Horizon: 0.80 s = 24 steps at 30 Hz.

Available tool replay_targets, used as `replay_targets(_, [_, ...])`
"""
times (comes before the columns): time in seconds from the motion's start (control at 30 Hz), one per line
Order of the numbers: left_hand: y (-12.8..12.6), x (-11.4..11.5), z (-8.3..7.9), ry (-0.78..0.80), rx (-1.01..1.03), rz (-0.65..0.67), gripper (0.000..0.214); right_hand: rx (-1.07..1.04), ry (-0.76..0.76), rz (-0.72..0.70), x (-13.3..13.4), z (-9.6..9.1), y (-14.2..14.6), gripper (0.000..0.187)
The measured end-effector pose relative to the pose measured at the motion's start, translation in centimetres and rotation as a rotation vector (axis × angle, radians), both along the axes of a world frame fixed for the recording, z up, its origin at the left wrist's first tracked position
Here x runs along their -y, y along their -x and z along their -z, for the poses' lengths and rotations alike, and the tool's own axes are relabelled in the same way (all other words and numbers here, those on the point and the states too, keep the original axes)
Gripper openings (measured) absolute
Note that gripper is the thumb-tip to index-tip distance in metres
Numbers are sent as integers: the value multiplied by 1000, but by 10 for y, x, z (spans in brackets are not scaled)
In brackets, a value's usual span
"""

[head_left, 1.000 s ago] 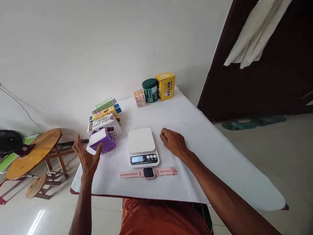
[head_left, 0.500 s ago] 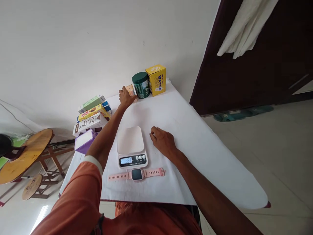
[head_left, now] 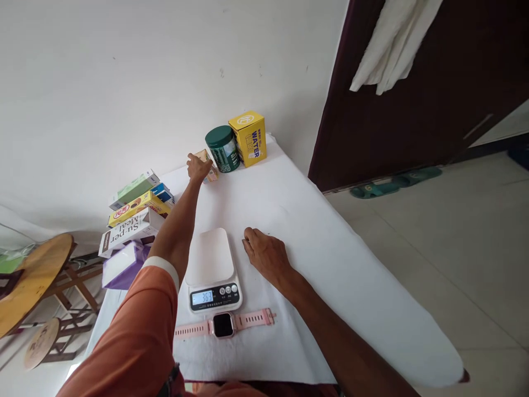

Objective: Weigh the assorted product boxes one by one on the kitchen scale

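My left hand (head_left: 199, 167) reaches to the back of the table, its fingers closed around a small light-orange box (head_left: 212, 173). The box stands just left of a dark green lidded tub (head_left: 223, 149) and is partly hidden by the hand. My right hand (head_left: 266, 255) rests on the white cloth, fingers curled in, with nothing seen in them. Left of it lies a white kitchen scale (head_left: 210, 259) with a bare plate, its display reading about 363. A pink-strapped smartwatch (head_left: 223, 325) is stretched out in front of the scale.
A yellow box marked WATER (head_left: 252, 140) stands beside the tub. Along the left edge lie several cartons, among them a green box (head_left: 134, 188), a white Su-per Meal box (head_left: 130, 231) and a purple-and-white pack (head_left: 124, 266). A wall (head_left: 165, 71) backs the table.
The camera view has shifted, so the table's things appear further left and the near ones lower. My left hand stays at the small box; my right hand remains curled on the cloth.
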<state>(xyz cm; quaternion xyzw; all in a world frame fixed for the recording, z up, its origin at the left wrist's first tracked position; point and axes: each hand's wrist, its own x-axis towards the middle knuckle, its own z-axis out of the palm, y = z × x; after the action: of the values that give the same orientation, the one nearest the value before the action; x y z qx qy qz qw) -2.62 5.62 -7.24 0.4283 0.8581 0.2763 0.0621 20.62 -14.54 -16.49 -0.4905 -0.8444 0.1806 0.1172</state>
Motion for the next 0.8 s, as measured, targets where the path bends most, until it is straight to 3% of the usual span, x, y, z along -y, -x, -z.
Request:
replay_targets(0.13, [5,26,-1,24,-31,1,61,16,11,-2,0,-3,0,24])
replay_targets(0.27, [2,69,-3,37,-59,22,51,23,4,-1,3,-6,0,25])
replay_targets(0.4, [-1,125,-20,-32,-91,122,51,3,-22,2,5,-7,-1,25])
replay_targets(0.53, [-3,194,-43,-189,-165,288,59,-31,-32,3,5,-5,-2,24])
replay_targets(0.6, [-5,229,-47,-237,-163,382,61,-41,-42,10,4,-4,-1,23])
replay_targets(0.7, [-9,272,-39,-229,-80,494,62,-61,-61,26,3,-2,1,20])
replay_targets(0.8, [-13,299,-22,-201,-5,534,62,-95,-69,30,3,-1,1,17])
